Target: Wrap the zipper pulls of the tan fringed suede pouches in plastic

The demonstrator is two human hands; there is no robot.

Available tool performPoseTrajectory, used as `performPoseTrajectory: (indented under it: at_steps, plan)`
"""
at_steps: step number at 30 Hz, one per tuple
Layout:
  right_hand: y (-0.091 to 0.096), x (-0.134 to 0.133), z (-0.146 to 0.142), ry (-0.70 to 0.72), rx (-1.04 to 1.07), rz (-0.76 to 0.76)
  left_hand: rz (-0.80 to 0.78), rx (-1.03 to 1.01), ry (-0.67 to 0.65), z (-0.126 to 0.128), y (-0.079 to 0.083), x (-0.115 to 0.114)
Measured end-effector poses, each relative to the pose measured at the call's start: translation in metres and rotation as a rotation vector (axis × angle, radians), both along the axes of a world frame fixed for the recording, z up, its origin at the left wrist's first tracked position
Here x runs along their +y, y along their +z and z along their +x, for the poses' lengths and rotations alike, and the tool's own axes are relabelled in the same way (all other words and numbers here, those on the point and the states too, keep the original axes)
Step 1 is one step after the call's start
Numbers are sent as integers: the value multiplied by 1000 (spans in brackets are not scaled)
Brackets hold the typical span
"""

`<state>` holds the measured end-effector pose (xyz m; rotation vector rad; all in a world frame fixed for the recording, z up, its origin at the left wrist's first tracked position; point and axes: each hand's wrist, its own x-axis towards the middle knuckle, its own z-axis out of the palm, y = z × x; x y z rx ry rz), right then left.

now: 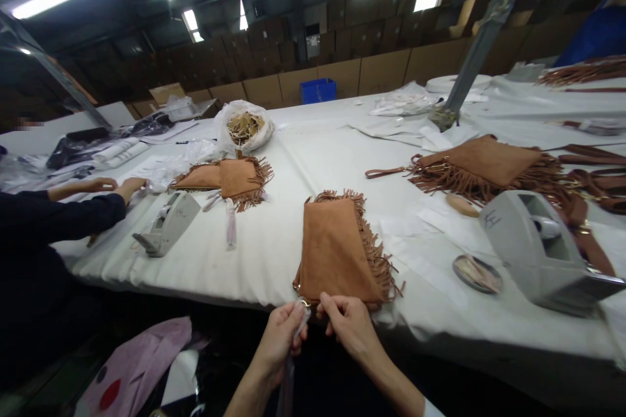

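The tan suede fringed bag point(335, 251) is lying at the near edge of the white-covered bench point(235, 260). The left hand point(278, 339) is pinching a clear plastic strip point(302, 313) at its corner, and the right hand point(349, 326) is gripping its hem with closed fingers. Risk: a hard tug could be dragging the bag off or tearing the strip.

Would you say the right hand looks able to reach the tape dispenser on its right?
Probably yes: the right hand holds the fringed bag, and only white cloth and a low dish lie before the tape dispenser.
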<state>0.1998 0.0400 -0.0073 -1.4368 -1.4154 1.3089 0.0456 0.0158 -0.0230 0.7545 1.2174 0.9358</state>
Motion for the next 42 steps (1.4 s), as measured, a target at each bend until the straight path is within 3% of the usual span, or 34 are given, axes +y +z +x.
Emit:
performPoseTrajectory:
  at_steps: [3, 8, 15, 24, 31, 33, 37, 42]
  plan:
    - [5, -1, 5, -12, -72, 139, -62, -103, -31, -4, 4, -1]
    - [0, -7, 1, 191, -171, 263, -138, -193, -118, -16, -3, -8]
    - [-12, -21, 0, 199, -125, 158, -124, -140, -146, -35, -24, -24]
    - [-9, -21, -10, 313, 10, 66, -52, -252, -149, -36, -17, -23]
    - [-14, -12, -13, 353, 207, -230, -38, -247, -163, -38, -13, -23]
    - [-10, -10, -10, 333, 109, -193, -42, -232, -169, -38, -12, -22]
    - [0, -1, 1, 234, -132, 37, -51, -152, -229, -39, -14, -21]
    - [0, 11, 20, 89, -348, 285, -78, -87, -140, -42, -23, -21]
